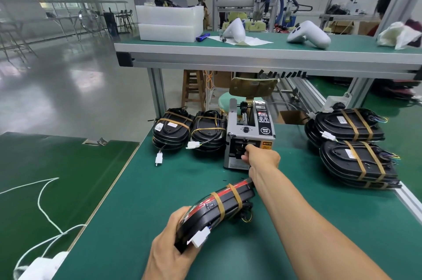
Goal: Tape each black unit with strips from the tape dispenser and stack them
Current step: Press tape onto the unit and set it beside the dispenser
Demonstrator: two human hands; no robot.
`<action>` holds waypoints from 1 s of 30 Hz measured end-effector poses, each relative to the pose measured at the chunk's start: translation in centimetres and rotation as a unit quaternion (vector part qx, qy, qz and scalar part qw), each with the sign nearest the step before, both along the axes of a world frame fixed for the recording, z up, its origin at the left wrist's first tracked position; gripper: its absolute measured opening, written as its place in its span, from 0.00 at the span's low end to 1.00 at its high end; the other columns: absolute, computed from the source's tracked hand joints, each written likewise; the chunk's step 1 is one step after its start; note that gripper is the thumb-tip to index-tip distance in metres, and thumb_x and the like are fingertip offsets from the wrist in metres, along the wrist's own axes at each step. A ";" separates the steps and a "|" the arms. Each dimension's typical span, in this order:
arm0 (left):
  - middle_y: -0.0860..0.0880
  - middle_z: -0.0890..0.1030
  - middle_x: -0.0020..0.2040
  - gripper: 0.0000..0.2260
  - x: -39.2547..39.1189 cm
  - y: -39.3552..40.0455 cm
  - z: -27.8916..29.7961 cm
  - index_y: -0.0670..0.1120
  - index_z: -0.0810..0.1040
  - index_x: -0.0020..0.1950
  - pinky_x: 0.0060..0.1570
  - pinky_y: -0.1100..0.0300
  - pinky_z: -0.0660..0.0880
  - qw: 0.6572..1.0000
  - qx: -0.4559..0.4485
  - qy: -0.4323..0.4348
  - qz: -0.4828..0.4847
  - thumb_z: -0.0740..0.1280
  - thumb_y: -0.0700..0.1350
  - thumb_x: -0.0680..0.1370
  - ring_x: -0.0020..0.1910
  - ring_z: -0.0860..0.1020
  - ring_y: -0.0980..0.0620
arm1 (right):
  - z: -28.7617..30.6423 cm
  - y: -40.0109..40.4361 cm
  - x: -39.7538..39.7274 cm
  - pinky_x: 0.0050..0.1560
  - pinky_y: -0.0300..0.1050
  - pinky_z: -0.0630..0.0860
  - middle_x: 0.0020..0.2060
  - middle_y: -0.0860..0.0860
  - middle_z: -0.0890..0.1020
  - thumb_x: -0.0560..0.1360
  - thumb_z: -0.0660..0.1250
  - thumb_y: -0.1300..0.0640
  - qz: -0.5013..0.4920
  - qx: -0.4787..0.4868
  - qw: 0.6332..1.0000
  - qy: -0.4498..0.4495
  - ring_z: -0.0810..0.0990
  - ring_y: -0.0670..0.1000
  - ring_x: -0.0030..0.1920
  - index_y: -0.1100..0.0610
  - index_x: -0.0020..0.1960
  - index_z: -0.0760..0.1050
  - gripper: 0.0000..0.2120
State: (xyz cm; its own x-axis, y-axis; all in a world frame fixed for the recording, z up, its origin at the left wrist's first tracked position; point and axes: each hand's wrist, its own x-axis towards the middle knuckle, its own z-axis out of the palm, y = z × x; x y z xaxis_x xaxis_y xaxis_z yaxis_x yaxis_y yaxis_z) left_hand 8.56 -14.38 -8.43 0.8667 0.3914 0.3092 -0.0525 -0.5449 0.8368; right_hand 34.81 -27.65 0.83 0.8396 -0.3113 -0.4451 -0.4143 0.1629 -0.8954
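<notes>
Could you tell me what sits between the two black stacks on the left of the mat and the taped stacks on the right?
In the head view, the tape dispenser sits there, with the right hand at its outlet.

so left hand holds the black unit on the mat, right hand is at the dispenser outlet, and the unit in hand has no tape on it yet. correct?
Not quite. The head view shows the black unit in the left hand already carries two tan tape bands across it. The rest stands: the left hand grips it low over the green mat, and the right hand is at the front outlet of the tape dispenser.
</notes>
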 end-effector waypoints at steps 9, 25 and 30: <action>0.63 0.86 0.51 0.27 0.0 0.1 -0.1 0.69 0.74 0.67 0.48 0.79 0.73 1.000 -0.008 -0.002 -0.006 0.78 0.61 0.70 0.47 0.85 0.62 | 0.8 -3.1 -2.1 0.28 0.38 0.71 0.36 0.53 0.86 0.74 0.76 0.62 0.143 0.012 0.989 -0.025 0.84 0.47 0.29 0.60 0.46 0.81 0.04; 0.64 0.86 0.53 0.27 -0.3 -0.2 0.4 0.68 0.75 0.68 0.49 0.79 0.73 1.000 -0.019 0.004 -0.005 0.78 0.64 0.71 0.50 0.84 0.64 | -0.5 -9.3 -12.7 0.53 0.45 0.78 0.49 0.47 0.89 0.77 0.74 0.56 0.299 -0.002 0.943 -0.143 0.86 0.48 0.54 0.52 0.37 0.84 0.10; 0.63 0.86 0.53 0.27 -0.3 -0.2 0.4 0.68 0.75 0.68 0.49 0.80 0.72 1.000 -0.021 0.002 -0.015 0.78 0.64 0.71 0.50 0.84 0.63 | -0.5 -9.2 -12.5 0.53 0.47 0.81 0.44 0.49 0.89 0.77 0.75 0.56 0.288 -0.019 0.946 -0.145 0.88 0.48 0.49 0.52 0.38 0.85 0.09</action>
